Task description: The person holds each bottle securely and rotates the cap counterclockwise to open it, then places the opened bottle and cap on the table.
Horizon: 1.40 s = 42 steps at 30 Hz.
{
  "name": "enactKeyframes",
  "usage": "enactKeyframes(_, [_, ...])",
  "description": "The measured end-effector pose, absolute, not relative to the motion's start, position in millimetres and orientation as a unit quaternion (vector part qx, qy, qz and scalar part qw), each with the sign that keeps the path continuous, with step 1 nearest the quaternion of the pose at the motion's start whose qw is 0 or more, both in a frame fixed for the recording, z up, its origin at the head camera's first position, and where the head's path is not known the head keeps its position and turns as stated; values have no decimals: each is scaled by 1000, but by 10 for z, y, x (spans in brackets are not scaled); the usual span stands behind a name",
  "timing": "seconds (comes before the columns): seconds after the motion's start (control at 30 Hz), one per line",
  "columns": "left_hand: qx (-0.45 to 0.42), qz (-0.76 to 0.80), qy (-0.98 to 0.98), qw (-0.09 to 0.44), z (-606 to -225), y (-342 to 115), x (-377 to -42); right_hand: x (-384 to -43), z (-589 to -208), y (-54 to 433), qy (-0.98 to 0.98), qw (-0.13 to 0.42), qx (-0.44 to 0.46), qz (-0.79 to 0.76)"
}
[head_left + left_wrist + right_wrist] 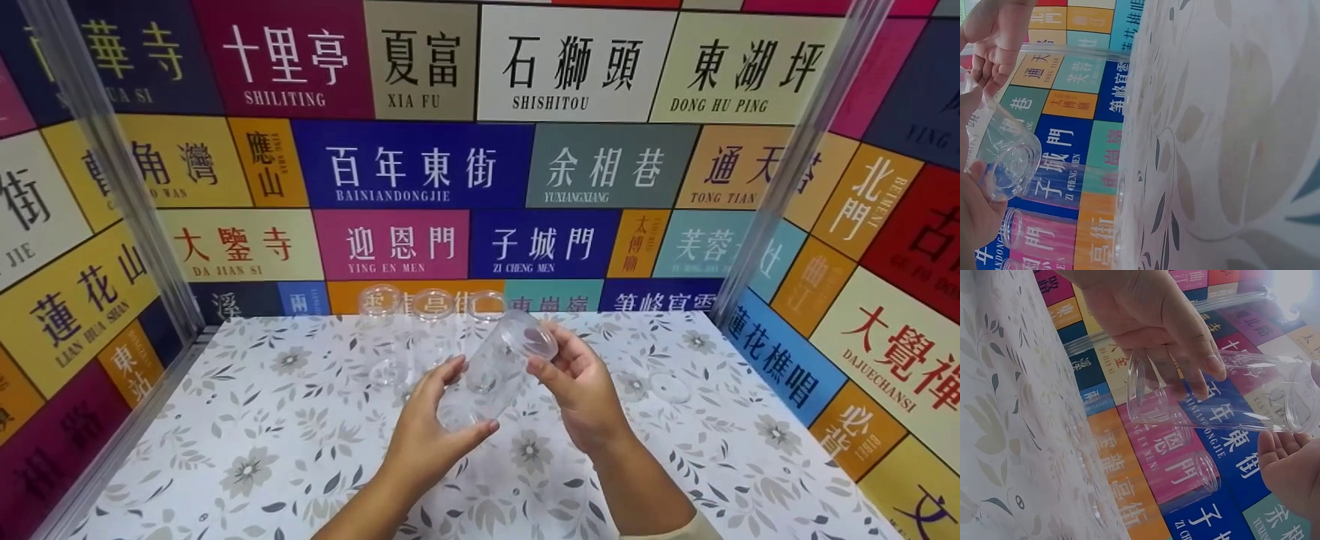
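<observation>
A clear plastic jar (495,379) is held tilted above the table, its upper end leaning to the right. My left hand (424,420) holds its lower part between thumb and fingers. At the upper end, my right hand (592,394) pinches the rim; whether a lid sits there, I cannot tell. In the right wrist view the jar (1241,391) lies sideways, spanning from the left hand (1140,315) to the right hand (1297,478). The left wrist view shows the jar's ringed round end (1014,169) near the left fingers.
Several clear containers stand in a row at the table's back, with round rims such as this one (433,304). A clear disc (670,388) lies on the flower-patterned table (300,465) at right. Sign-covered walls and clear corner posts (780,165) enclose the table.
</observation>
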State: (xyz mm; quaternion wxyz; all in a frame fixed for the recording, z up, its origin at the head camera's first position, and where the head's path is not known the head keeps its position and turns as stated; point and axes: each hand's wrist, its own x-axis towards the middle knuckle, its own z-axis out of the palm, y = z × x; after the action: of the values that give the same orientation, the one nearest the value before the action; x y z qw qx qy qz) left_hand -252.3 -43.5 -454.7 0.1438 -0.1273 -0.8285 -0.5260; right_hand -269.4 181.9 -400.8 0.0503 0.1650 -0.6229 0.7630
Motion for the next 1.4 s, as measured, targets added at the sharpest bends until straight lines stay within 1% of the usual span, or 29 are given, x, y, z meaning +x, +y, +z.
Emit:
enactKeyframes(0.3, [-139, -525, -825, 153, -4520, -489, -2484, -2643, -3958, 1822, -619, 37, 174, 765])
enactKeyframes(0.53, [-164, -516, -826, 159, -4466, -542, -2488, -2648, -3920, 1914, -621, 20, 207, 756])
enactKeyframes(0.7, [-167, -508, -832, 149, -4468, -554, -2485, -2652, -3893, 1984, -632, 10, 222, 743])
enactKeyframes(0.93, [-161, -498, -845, 115, -4487, -550, -2465, -2672, -3866, 2051, -671, 35, 219, 707])
enactKeyframes(1.07, [-160, -491, -851, 99, -4492, -538, -2465, -2682, -3864, 2085, -702, 38, 224, 675])
enactKeyframes(1.27, [-168, -485, -853, 96, -4487, -532, -2467, -2678, -3844, 2109, -767, 66, 206, 604])
enactKeyframes(1.4, [-170, -483, -854, 95, -4487, -530, -2470, -2670, -3834, 2098, -782, 79, 193, 588])
